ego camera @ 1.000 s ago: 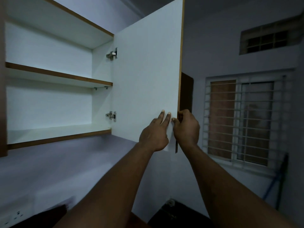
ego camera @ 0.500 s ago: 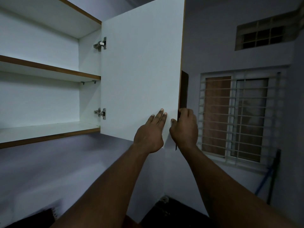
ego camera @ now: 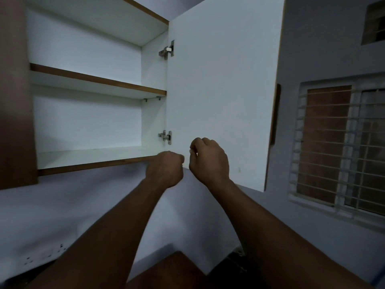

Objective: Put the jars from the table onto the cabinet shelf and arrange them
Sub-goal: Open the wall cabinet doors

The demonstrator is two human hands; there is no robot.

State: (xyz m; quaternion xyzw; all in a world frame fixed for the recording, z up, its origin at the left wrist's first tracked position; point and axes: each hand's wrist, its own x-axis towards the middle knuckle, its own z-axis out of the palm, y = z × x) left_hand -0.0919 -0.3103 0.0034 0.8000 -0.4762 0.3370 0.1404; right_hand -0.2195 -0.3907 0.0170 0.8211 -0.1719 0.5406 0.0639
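- The wall cabinet stands open: its door (ego camera: 225, 97) swings out to the right on two metal hinges, the upper hinge (ego camera: 166, 51) and the lower hinge (ego camera: 166, 137) both in view.
- The lower shelf (ego camera: 93, 158) and the upper shelf (ego camera: 98, 81) show bare white boards with brown edging; nothing rests on either one.
- The left hand (ego camera: 165, 168) is loosely curled into a fist just below the front edge of the lower shelf, and its grip encloses nothing that I can see.
- The right hand (ego camera: 209, 158) is likewise curled, in front of the door's lower inner face; whether it touches the panel I cannot tell, but it holds no object.
- The jars are nowhere in this view. Only a dark brown surface (ego camera: 173, 272) shows at the bottom of the frame, likely the table, and no jar sits on the part that shows.
- By my judgement the task is at its very start: cabinet opened, no jar yet moved.
- Risks from here: the door could drift back towards the opening while both hands go down for a jar, and then knock a hand or a jar on the way up.
- The shelf sits high overhead, so a jar set too near the front edge could tip off, since its footing would be hard to see from below.
- The dim light also makes placement harder to judge.
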